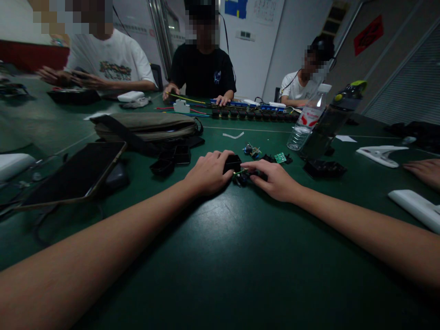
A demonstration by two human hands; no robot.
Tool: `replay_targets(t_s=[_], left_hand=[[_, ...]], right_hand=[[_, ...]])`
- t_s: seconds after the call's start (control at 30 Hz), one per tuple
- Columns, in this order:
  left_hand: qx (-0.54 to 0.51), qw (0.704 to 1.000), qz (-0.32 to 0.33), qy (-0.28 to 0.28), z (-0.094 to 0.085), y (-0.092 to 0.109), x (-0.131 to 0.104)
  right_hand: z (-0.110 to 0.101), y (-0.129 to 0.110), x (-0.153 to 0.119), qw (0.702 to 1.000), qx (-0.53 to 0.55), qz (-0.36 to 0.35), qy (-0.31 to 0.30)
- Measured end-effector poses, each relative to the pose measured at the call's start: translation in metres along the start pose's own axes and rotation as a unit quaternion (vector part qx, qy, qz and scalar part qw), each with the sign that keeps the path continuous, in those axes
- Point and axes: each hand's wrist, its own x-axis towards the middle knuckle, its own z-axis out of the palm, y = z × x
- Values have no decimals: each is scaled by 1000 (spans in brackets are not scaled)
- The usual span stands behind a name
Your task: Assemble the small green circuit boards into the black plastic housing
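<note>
My left hand (pixel 210 173) rests on the green table, its fingers closed round a small black plastic box (pixel 233 162). Just to the right, my right hand (pixel 273 179) is closed with its fingertips at a small circuit board with parts (pixel 240 178), beside the box. My fingers cover much of that board. Behind my hands lie a loose cluster of electronic parts (pixel 252 150) and a small green circuit board (pixel 280 157). More open black boxes (pixel 182 155) sit left of my left hand.
A tablet (pixel 74 176) leans at the left, before a grey-green bag (pixel 147 126). A clear bottle (pixel 307 120) and a dark bottle (pixel 332 123) stand at the right, near a black tray (pixel 325 168) and a white clamp (pixel 381 155). Several people sit around the table; another person's hand (pixel 424 172) rests far right.
</note>
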Motion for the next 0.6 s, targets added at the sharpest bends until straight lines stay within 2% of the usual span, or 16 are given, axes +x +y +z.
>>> replay_targets(t_s=[0.23,0.37,0.6], left_hand=[[-49,999,21,6,-4,-1,-1],[-69,996,54,-5,-3,-3,0],[-73,993,89,-13,1,-6,2]], right_hand=[[1,1,1,994,-45,61,74],[4,5,2,992,-86,78,56],[3,6,3,997,-62,36,32]])
